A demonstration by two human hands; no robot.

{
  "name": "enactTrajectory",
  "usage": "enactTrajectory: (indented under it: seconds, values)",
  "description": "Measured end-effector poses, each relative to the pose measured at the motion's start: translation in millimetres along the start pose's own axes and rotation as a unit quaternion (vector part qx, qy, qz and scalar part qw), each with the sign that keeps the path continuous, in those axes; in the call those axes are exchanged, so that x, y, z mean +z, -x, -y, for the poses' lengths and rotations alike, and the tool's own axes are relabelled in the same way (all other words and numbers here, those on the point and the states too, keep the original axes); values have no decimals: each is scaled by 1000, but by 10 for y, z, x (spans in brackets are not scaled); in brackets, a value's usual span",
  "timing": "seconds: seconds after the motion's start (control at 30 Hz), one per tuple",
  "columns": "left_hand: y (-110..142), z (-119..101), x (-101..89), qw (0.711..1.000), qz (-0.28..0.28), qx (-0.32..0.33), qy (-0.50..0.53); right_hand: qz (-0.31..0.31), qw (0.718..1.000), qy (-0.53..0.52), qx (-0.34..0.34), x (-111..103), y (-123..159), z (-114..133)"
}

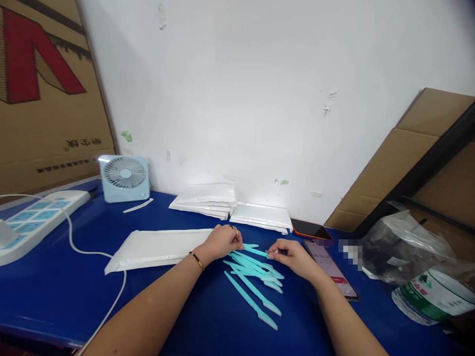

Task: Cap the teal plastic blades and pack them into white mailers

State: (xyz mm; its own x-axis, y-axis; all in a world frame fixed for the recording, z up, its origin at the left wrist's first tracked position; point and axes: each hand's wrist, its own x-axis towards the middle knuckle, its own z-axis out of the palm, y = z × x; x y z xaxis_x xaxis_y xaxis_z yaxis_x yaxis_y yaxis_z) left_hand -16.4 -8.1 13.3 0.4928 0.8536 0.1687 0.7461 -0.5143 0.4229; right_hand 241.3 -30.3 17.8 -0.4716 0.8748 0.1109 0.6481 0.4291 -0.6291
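Several turquoise eyebrow razors with slim handles and pale blade ends lie in a loose, overlapping pile on the blue table. Above the pile, one eyebrow razor stretches between my two hands. My left hand, wearing a ring and a bracelet, pinches its left end. At the other end, the closed fingertips of my right hand grip it. A padded white mailer lies flat to the left, partly behind my left hand and wrist.
Stacked white mailers and more mailers rest against the wall. Two phones, one lit, lie at the right beside a plastic bag and a large bottle. A fan, power strip and cable are leftward.
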Motion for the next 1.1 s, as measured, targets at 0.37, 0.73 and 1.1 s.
enactTrajectory:
  seconds: [0.37,0.73,1.1]
  values:
    - [39,95,-15,999,-35,-38,-11,-36,997,65,-2,-108,33,-84]
    - [42,-37,68,999,22,39,-16,31,997,74,0,-32,31,-26]
    - [107,-98,-44,996,49,76,26,24,998,59,-16,-37,39,83]
